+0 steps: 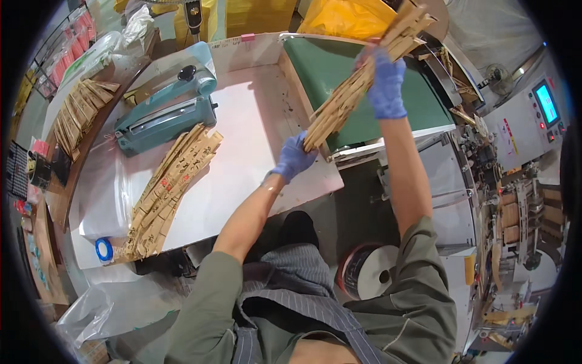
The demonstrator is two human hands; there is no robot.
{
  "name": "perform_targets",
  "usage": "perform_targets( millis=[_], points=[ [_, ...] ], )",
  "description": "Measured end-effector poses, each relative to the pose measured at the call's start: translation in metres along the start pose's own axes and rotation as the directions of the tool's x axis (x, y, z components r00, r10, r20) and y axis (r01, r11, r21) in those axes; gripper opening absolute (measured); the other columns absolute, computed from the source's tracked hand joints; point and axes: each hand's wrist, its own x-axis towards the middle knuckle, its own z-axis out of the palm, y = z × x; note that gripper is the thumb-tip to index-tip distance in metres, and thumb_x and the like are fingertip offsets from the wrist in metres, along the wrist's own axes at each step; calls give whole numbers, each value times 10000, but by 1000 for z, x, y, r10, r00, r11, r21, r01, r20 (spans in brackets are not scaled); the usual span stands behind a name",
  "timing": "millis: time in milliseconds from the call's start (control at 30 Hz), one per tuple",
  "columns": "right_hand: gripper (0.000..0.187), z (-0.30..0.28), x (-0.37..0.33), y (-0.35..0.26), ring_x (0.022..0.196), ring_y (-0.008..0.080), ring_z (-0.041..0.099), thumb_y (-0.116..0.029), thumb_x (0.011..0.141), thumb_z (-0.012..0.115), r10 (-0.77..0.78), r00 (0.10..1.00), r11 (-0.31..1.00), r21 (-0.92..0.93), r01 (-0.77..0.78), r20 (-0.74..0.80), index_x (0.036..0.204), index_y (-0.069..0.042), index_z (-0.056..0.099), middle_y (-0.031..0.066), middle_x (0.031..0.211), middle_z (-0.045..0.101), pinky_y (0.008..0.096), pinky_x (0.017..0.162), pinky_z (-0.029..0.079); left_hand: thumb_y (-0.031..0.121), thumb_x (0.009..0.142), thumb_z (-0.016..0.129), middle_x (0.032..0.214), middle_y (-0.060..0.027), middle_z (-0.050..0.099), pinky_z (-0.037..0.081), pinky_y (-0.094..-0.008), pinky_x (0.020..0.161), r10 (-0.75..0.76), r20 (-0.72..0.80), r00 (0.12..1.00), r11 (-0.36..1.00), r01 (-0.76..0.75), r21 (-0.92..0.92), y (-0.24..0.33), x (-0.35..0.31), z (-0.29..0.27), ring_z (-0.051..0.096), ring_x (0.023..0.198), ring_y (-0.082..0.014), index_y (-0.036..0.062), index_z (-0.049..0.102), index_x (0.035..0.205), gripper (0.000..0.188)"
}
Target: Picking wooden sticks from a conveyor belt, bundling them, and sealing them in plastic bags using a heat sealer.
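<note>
Both of my gloved hands hold a long bundle of slim brown paper packets (pixel 344 104), slanting up to the right across the green belt. My left hand (pixel 295 159), in a blue-purple glove, is closed around the bundle's lower end. Higher up, my right hand (pixel 388 90) grips it, slightly blurred, its fingers partly hidden behind the packets. What the paper packets contain is not visible. To the left on the white tabletop (pixel 242 121) lies a second pile of printed brown packets (pixel 174 185), loosely fanned.
Behind that pile stands a teal bag sealer (pixel 167 121). A blue tape roll (pixel 104 249) sits at the table's near left corner. The green conveyor belt (pixel 312 60) has a raised wooden edge. Machinery with a lit control panel (pixel 545 103) stands right. More packets (pixel 79 115) lie far left.
</note>
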Motion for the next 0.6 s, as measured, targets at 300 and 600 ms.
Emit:
perform_targets(
  millis=[300,600],
  points=[
    [290,23,18,-63,753,169,556,-299,835,513,-213,943,946,-188,265,254,920,-25,560,39,763,567,313,768,464,124,750,651,564,20,514,373,-217,429,-664,-149,732,736,607,-299,13,-136,-140,474,473,-67,39,545,708,142],
    [237,50,-47,53,700,119,590,-45,709,666,-29,980,856,-502,126,197,921,6,574,53,815,621,246,632,487,134,719,704,547,48,482,378,-191,465,-497,-112,861,838,442,-318,37,-101,-134,455,488,-43,16,564,1073,398]
  ],
)
